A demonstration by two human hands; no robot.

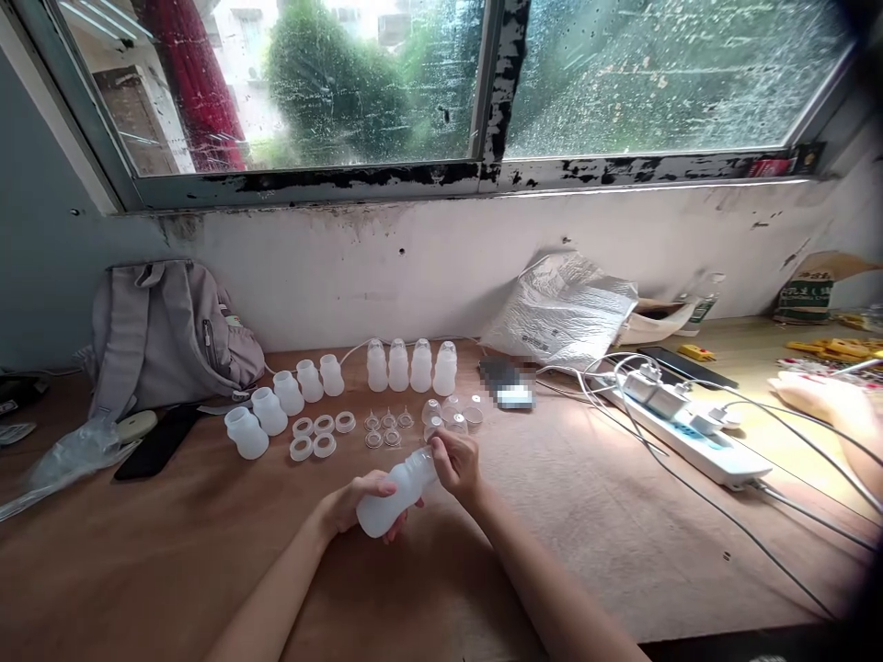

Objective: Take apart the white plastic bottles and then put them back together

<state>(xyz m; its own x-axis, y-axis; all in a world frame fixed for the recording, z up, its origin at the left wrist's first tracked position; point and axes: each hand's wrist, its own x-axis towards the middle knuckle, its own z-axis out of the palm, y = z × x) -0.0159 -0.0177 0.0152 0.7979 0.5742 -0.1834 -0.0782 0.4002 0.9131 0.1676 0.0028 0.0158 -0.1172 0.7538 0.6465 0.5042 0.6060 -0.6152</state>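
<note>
A frosted white baby bottle (384,506) lies tilted in my left hand (359,501), its fingers wrapped round the body. My right hand (456,464) is closed on the bottle's clear cap at the upper end. Just beyond it are several clear domed caps (473,414). To their left lie several clear nipples (388,421) and several white collar rings (324,445). Several open bottle bodies (246,434) stand in a slanting row at the left. Farther back, several capped bottles (420,366) stand upright in a row.
A grey backpack (172,326) and a black phone (158,443) are at the left. A silver bubble bag (562,308) leans on the wall. A power strip (690,441) with trailing cables occupies the right. Another person's hand (807,391) is at the far right.
</note>
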